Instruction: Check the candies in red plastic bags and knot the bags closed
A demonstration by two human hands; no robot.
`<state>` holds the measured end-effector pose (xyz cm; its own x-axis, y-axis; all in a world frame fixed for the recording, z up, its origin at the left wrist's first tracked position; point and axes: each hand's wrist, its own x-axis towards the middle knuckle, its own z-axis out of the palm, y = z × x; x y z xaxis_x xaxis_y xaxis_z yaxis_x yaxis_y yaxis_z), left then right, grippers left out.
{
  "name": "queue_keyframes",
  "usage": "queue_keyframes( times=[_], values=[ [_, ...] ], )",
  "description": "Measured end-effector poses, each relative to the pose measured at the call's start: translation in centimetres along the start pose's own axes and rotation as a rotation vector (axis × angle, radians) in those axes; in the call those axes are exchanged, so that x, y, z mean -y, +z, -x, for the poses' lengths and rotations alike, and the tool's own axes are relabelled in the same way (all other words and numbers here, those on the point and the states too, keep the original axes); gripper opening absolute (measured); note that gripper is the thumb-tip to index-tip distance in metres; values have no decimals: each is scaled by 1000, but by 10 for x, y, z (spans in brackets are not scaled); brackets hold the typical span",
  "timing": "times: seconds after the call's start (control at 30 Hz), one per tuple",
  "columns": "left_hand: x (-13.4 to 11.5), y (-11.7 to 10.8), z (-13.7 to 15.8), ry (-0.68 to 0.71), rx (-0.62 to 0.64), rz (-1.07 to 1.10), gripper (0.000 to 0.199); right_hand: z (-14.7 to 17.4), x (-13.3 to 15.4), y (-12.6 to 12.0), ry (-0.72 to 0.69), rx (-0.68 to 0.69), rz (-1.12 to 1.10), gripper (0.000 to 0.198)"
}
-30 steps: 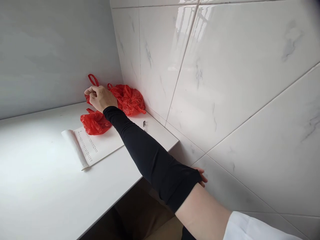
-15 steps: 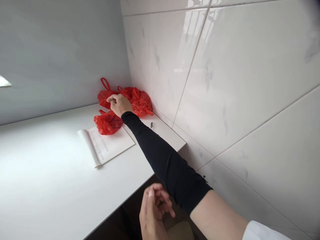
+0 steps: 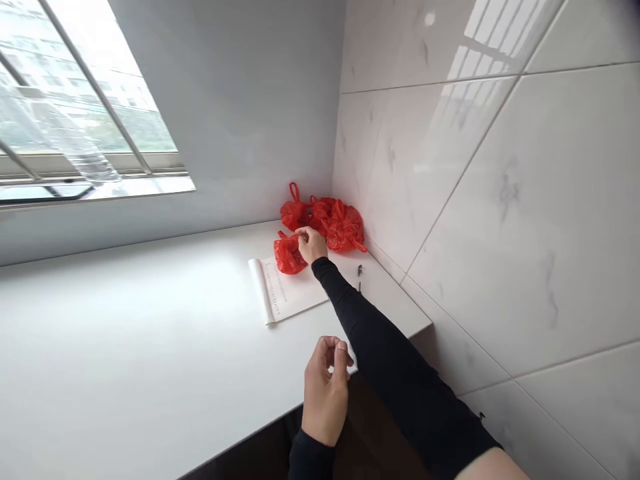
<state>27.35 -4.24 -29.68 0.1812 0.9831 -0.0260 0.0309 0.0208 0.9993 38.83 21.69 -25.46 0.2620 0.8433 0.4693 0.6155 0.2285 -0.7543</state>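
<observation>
My right hand point(image 3: 313, 246), in a black sleeve, is stretched far across the white table. Its fingers are loosely bent at the upper right of a small red plastic bag point(image 3: 289, 256); thumb and forefinger look apart, and no firm grip on the bag shows. That bag rests on an open notepad point(image 3: 295, 299) with lines of writing and a curled-back cover. Behind it, in the corner, sit more knotted red plastic bags point(image 3: 345, 227). Nearer to me, my left hand point(image 3: 326, 392) hovers by the table's front edge, fingers curled, thumb apart from them, nothing inside.
The white table point(image 3: 150, 347) runs along a grey wall and meets a tiled wall point(image 3: 475, 220) on the right. A small dark object point(image 3: 360, 270) lies right of the notepad. A clear plastic bottle point(image 3: 85, 150) stands on the sill of a barred window at upper left.
The view has swung left and up, bringing in the window and bottle. My right hand has come down from above the bags to the one on the notepad. My left hand has risen.
</observation>
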Motion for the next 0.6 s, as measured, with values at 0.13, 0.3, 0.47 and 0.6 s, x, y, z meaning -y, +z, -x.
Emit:
queue_keyframes(
  times=[0.13,0.3,0.47,0.6],
  values=[
    [-7,-40,-19,43,-96,-23,38,15,1,17,26,66,25,37],
    [-13,-96,-44,67,-268,-133,35,32,12,24,33,167,-58,27],
    [-57,-113,-86,130,-269,-422,30,65,24,8,38,127,-249,25],
    [-91,-120,-123,212,-190,-796,28,102,38,-10,51,97,-421,29]
  ],
)
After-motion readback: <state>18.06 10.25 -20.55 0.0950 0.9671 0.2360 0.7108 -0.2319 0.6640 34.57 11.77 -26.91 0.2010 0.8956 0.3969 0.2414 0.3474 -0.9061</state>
